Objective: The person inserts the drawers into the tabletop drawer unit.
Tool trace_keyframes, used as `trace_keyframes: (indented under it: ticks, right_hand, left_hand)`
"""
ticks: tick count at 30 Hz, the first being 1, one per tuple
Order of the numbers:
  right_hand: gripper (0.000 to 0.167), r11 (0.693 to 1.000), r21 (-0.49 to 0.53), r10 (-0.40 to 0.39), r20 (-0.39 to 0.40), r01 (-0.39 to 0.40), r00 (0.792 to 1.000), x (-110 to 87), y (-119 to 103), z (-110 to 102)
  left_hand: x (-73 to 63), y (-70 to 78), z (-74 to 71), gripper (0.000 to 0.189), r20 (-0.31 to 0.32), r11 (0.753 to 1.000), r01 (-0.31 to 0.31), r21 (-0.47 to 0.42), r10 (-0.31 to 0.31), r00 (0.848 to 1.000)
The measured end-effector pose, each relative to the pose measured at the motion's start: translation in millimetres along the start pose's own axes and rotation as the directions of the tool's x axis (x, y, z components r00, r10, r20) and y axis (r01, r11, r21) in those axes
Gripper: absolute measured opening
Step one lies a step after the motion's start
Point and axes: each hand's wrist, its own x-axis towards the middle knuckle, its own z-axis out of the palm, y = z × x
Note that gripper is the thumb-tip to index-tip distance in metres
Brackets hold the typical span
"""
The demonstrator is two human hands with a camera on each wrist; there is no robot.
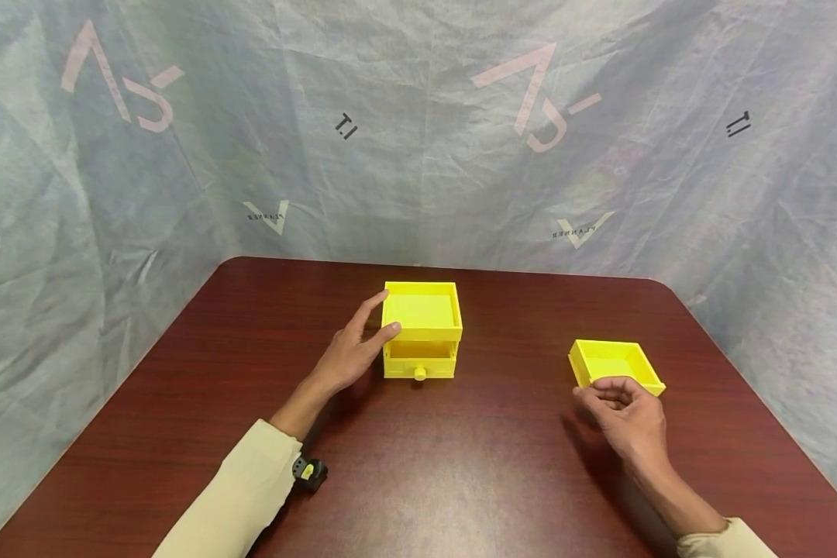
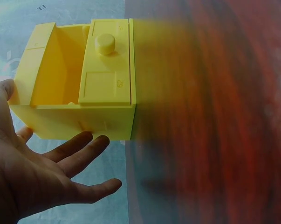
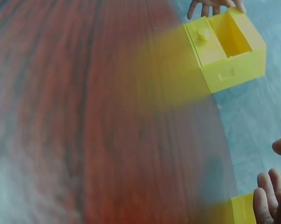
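A yellow mini drawer cabinet [image 1: 421, 333] stands on the table, its upper slot vacant above a lower drawer [image 1: 404, 370] with a round knob [image 2: 105, 44]. My left hand [image 1: 349, 353] is at the cabinet's left side, thumb on the top front corner and index finger toward the back. In the left wrist view its other fingers are spread and fairly straight beside the side wall. To the right lies a loose yellow drawer [image 1: 610, 360]. My right hand [image 1: 631, 418] is at its near edge, fingers loosely bent, thumb apart from them; it hides part of the drawer's front.
The dark red-brown table [image 1: 460, 465] has rounded far corners. Grey printed sheeting [image 1: 418, 155] hangs behind and along both sides. A black band with a small device [image 1: 310, 471] is at the left wrist.
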Motion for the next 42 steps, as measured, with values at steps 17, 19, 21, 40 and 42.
trace_keyframes:
  ticks: [17, 19, 21, 40, 42]
  right_hand:
    - [0.042, 0.998, -0.059, 0.031, -0.075, -0.036, 0.997, 4.4, 9, -14]
    - [0.043, 0.996, -0.079, 0.035, -0.094, -0.043, 0.995, 4.7, 11, -16]
    - [0.044, 0.994, -0.1, 0.036, -0.115, -0.047, 0.993, 5.1, 12, -18]
    - [0.084, 0.96, -0.183, 0.182, -0.17, -0.212, 0.969, 13.3, 24, -27]
    - [0.084, 0.96, -0.179, 0.188, -0.164, -0.217, 0.968, 14.0, 24, -28]
  left_hand:
    - [0.6, -0.5, -0.3, 0.068, -0.003, 1.0, 0.006, 0.009, -0.006, 1.0]
    - [0.8, -0.3, 0.0, 0.068, -0.001, 1.0, 0.008, 0.009, -0.008, 1.0]
    - [0.9, 0.0, 0.0, 0.069, 0.0, 1.0, 0.009, 0.01, -0.009, 1.0]
    - [-0.9, 0.2, -1.1, 0.068, 0.009, 1.0, 0.006, 0.004, -0.006, 1.0]
    - [-0.9, 0.7, -1.3, 0.068, 0.009, 1.0, 0.003, 0.007, -0.003, 1.0]
